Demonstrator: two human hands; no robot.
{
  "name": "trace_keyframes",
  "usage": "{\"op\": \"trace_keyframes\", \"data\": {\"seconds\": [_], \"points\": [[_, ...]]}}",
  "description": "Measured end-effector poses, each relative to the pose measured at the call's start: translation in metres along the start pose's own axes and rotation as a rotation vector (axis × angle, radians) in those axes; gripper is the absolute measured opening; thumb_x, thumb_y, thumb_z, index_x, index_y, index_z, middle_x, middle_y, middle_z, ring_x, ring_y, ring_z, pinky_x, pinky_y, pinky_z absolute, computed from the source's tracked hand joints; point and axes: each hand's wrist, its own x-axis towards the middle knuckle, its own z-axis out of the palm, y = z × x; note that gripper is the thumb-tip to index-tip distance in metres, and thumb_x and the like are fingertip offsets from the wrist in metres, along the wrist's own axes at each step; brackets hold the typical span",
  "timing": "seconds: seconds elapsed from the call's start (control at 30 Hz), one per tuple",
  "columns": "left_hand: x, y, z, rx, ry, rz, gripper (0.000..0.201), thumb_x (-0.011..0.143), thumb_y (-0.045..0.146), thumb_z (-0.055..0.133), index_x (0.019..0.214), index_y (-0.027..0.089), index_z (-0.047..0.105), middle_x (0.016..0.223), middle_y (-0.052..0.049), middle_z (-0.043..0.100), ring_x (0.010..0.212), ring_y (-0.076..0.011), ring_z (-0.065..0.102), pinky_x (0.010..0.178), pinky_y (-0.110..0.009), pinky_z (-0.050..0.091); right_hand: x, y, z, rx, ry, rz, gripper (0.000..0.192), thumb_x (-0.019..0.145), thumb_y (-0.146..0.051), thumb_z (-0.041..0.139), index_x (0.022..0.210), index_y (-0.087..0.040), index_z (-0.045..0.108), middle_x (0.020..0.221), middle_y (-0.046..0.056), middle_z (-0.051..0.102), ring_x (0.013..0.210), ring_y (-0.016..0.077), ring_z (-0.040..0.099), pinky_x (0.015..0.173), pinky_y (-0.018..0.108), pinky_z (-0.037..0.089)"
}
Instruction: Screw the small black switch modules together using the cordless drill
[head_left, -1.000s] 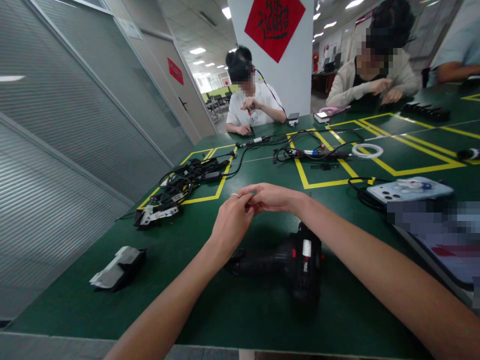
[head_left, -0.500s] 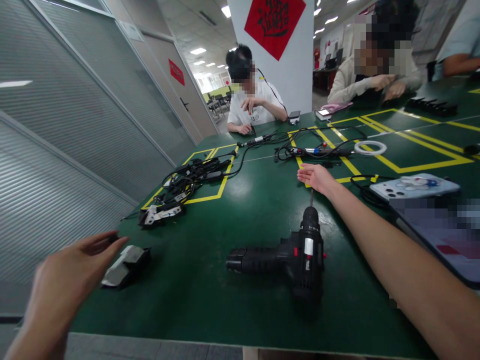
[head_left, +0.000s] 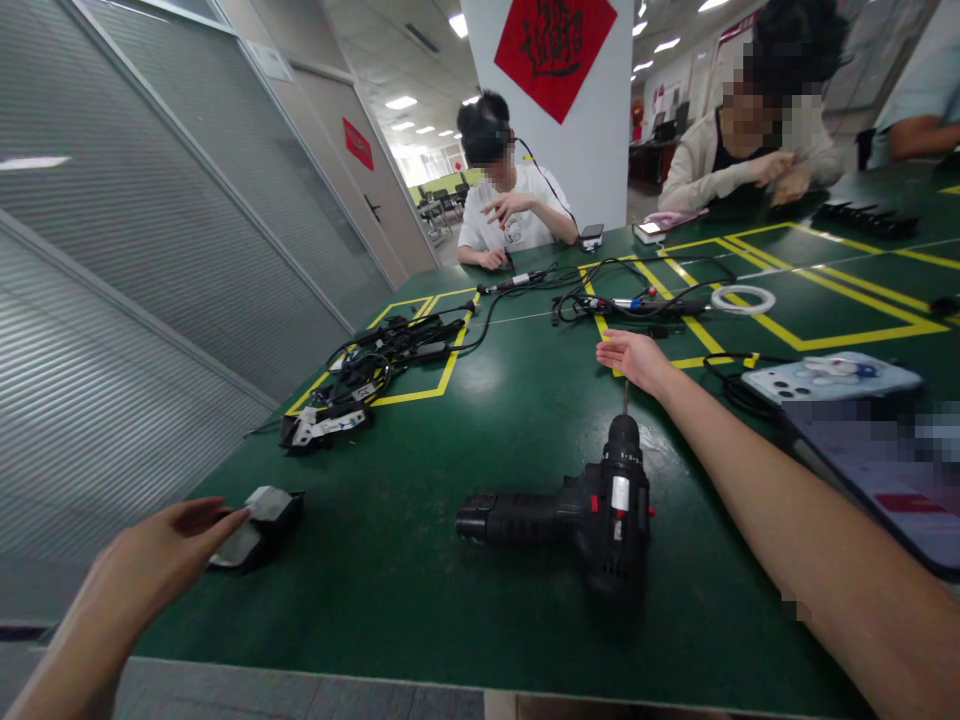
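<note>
Near the tabletop's front left corner, a small battery pack is being reached for by the left hand, grip open and empty; closing around it is judged next. The right hand is lying open beyond the drill.

both forearms bare, no sleeves/gloves; left hand lower left, right hand centre-right, fingers slim.

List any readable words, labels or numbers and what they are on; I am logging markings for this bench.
None can be read.
Red diamond poster on the pillar: dark brush characters, not legible.
Red sign on the door: too small.
White label on the drill: blurred.
</note>
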Motion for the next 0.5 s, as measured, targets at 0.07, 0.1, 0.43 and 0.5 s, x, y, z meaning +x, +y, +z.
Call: {"op": "trace_keyframes", "data": {"seconds": [0.07, 0.1, 0.43, 0.5], "points": [[0.0, 0.007, 0.0, -0.017, -0.103, -0.002, 0.06, 0.076, 0.062, 0.052, 0.113, 0.017, 0.066, 0.11, -0.007, 0.074, 0.096, -0.0244, 0.068, 0.076, -0.027, 0.046, 0.0, 0.0, 0.0, -0.004, -0.007, -0.004, 0.027, 0.076, -0.004, 0.054, 0.101, -0.011, 0.059, 0.073, 0.009, 0.069, 0.068, 0.0166, 0.067, 0.07, 0.03, 0.058], [0.0, 0.009, 0.0, -0.019, -0.135, -0.009, 0.062, 0.076, 0.062, 0.052, 0.115, 0.015, 0.064, 0.114, -0.009, 0.072, 0.1, -0.0256, 0.067, 0.078, -0.028, 0.046, 0.0, 0.001, 0.0, -0.006, -0.008, -0.006, 0.027, 0.076, -0.003, 0.054, 0.101, -0.011, 0.059, 0.073, 0.009, 0.069, 0.068, 0.0165, 0.067, 0.07, 0.03, 0.058], [-0.014, 0.024, -0.007, 0.024, -0.15, -0.03, 0.065, 0.077, 0.065, 0.048, 0.118, 0.018, 0.064, 0.11, -0.009, 0.073, 0.099, -0.0285, 0.065, 0.077, -0.031, 0.044, 0.0, 0.002, 0.001, -0.025, 0.0, -0.018, 0.026, 0.076, -0.004, 0.054, 0.099, -0.011, 0.06, 0.071, 0.008, 0.069, 0.068, 0.0167, 0.067, 0.068, 0.03, 0.058], [-0.018, 0.026, -0.005, 0.02, -0.127, -0.041, 0.063, 0.077, 0.066, 0.048, 0.115, 0.019, 0.066, 0.106, -0.009, 0.074, 0.097, -0.0286, 0.066, 0.075, -0.031, 0.044, 0.001, 0.002, 0.001, -0.028, 0.0, -0.018, 0.026, 0.076, -0.004, 0.054, 0.099, -0.012, 0.06, 0.071, 0.008, 0.069, 0.067, 0.0166, 0.067, 0.068, 0.031, 0.058]]}}
